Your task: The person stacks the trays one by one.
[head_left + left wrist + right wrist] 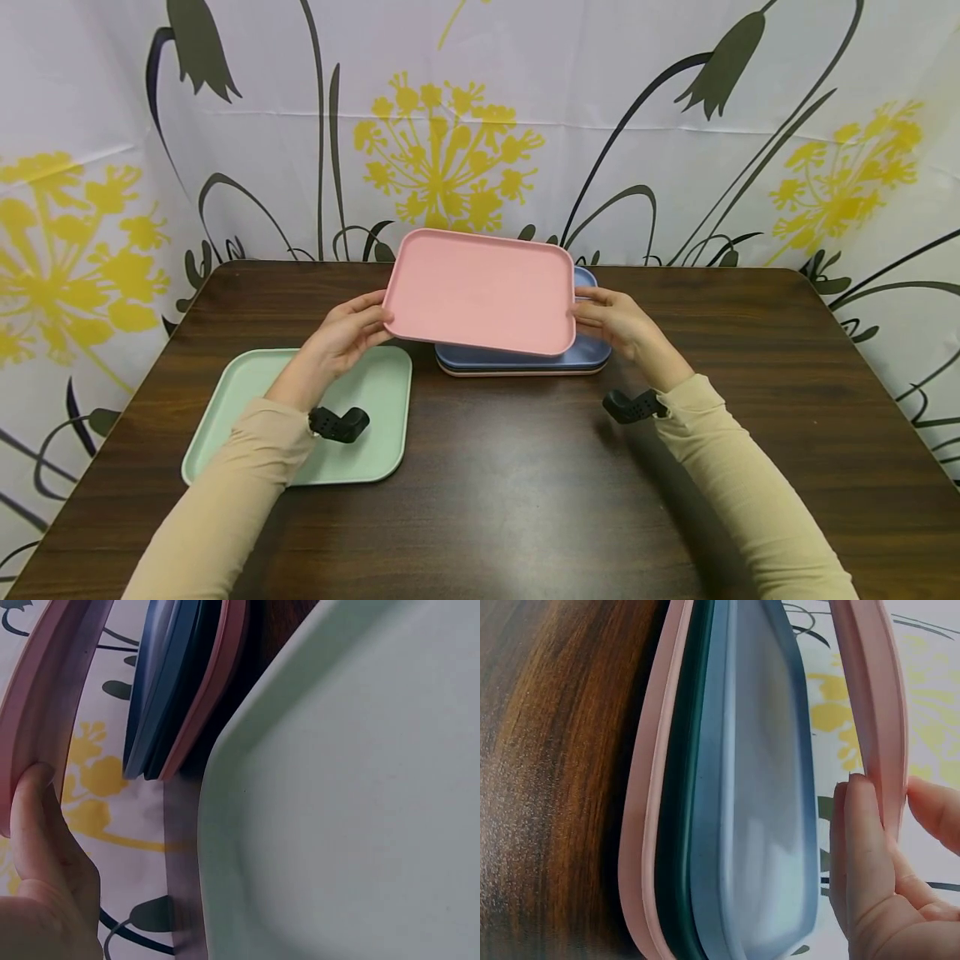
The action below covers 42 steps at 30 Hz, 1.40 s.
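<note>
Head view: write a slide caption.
Left hand and right hand hold a pink tray above a blue-topped stack, beside a green tray.

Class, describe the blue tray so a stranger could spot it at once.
Near the far edge of the brown table lies a stack of trays, partly hidden in the head view by a raised pink tray. The blue tray tops that stack, its colour setting it apart from the dark green tray and pink bottom tray beneath.

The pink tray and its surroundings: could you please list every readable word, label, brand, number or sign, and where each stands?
There are none: no lettering, label or number shows on the pink tray, the green tray, the tray stack or the black wrist devices. The cloth carries only printed plants.
</note>
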{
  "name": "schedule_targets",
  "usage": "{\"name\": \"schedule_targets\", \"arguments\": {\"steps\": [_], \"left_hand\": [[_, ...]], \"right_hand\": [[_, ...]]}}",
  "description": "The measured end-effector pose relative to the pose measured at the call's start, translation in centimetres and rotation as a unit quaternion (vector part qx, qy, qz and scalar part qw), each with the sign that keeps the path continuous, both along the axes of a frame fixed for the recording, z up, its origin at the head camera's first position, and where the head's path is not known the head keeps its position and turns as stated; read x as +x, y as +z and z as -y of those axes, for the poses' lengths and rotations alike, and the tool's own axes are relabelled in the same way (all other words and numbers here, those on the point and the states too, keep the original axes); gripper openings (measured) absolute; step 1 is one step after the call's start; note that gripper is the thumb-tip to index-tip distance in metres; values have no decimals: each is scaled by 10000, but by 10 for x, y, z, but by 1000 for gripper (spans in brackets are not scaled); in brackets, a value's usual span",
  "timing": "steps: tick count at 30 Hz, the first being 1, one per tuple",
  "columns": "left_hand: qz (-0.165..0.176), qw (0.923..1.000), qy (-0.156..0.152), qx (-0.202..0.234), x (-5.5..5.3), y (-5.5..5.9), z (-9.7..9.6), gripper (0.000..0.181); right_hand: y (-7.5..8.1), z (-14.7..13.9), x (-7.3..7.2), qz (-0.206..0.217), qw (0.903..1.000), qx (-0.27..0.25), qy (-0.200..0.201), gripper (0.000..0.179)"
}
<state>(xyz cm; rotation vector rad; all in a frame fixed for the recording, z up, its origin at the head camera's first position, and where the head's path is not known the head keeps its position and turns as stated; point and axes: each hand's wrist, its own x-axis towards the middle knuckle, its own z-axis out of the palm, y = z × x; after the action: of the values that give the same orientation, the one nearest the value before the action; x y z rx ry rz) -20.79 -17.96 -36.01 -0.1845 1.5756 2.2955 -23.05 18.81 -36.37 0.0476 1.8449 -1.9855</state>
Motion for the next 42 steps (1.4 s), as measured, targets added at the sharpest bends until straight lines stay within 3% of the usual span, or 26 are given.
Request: {"name": "schedule_targets", "arguments": {"steps": [5,7,12,19,23,30,36,42], "left_hand": [[101,9999,7,44,0,-1,-3,28],[123,9999,-33,24,-1,-1,-4,36],[124,9992,-306,-206,-3,0,-6,69],[-45,9936,-801,-792,-3,0,-4,78],[-102,9886,-964,-1149,-3,1,-4,78],[-180,9846,-1140,-1315,-2,2,-6,75],[-196,9757,-1024,-1927,-3,2,-12,59],[-288,9715,-912,-2169,-4,2,-14,56]], "right_hand": [[3,0,1,82,10000,-36,-39,58],[4,-1,1,100,9999,3,-83,59],[2,-3,0,61,9996,232,-149,59],[2,-5,-1,20,9992,358,-149,59],[4,-5,-1,0,9989,446,-138,60],[5,-7,-1,-46,9972,703,-245,59],[6,-9,-2,-44,9974,664,-291,59],[9,-10,-2,-102,9965,786,-277,60]]}}
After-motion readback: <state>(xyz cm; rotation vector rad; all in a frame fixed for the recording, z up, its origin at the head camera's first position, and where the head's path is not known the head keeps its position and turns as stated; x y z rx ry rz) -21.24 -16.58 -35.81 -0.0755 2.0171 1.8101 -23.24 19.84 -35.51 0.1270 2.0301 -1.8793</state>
